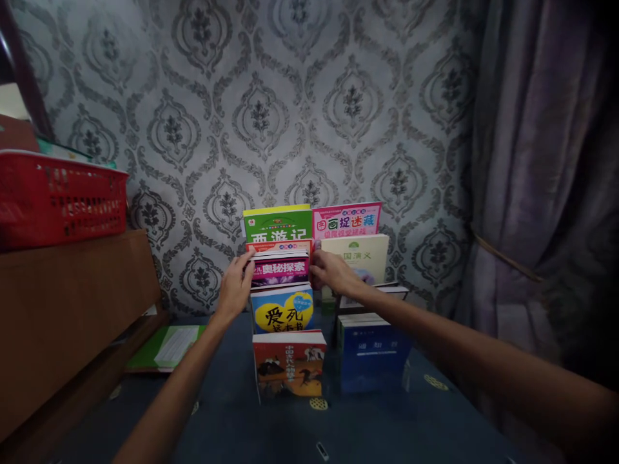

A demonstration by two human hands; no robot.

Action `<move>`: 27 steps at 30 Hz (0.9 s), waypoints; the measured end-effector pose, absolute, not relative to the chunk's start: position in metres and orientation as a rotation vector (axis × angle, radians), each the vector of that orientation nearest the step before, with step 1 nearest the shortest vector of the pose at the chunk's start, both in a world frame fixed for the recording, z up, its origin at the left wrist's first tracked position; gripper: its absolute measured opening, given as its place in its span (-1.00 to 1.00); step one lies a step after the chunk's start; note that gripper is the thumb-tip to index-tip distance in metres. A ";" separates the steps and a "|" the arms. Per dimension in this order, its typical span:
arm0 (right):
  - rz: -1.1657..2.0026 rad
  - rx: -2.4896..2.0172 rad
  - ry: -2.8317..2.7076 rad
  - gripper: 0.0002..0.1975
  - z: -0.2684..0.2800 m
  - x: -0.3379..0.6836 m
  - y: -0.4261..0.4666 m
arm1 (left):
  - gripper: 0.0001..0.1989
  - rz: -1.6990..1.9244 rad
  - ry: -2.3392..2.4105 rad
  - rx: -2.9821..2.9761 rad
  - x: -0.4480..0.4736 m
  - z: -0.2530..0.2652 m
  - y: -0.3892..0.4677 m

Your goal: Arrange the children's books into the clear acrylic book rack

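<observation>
Two rows of upright books stand one behind another on a dark table. My left hand (236, 278) has its fingers closed on the left edge of a magenta book (283, 269) in the left row. On the same book's right edge, my right hand (334, 269) grips with bent fingers. Behind it are an orange-topped book (296, 245) and a green book (278, 225). In front stand a blue and yellow book (283, 309) and a red-brown book (289, 367) with horses. The right row has a pink book (345, 218), a cream book (372, 254) partly covered by my right hand, and a dark blue book (372, 357).
At the left, a red plastic basket (87, 200) sits on a brown wooden board (77, 303). A flat green book or folder (167, 347) lies beside it on the table (261, 432). Patterned wallpaper rises behind, and a grey curtain (522, 161) hangs at the right.
</observation>
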State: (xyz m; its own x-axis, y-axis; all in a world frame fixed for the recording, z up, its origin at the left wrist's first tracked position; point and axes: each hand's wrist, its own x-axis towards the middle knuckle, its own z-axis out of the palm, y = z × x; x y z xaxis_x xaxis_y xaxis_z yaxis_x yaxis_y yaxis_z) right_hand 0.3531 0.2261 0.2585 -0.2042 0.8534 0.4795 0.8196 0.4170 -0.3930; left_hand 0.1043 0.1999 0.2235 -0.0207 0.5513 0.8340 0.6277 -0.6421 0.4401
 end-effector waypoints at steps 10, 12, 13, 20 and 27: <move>0.107 -1.230 -1.967 -0.74 0.241 0.355 0.222 | -0.61 -1.650 -1.332 -2.126 0.102 0.226 0.199; 0.149 -1.204 -1.984 -0.72 0.239 0.358 0.222 | -0.60 -1.621 -1.322 -2.125 0.101 0.224 0.198; 0.159 -1.192 -1.991 -0.71 0.239 0.359 0.221 | -0.59 -1.609 -1.319 -2.126 0.101 0.224 0.197; 0.082 -1.067 -2.070 -0.67 0.243 0.381 0.202 | -0.56 -1.576 -1.324 -2.131 0.097 0.224 0.199; -0.381 -1.124 -2.011 -0.54 0.255 0.419 0.187 | -0.53 -1.523 -1.302 -2.185 0.092 0.225 0.199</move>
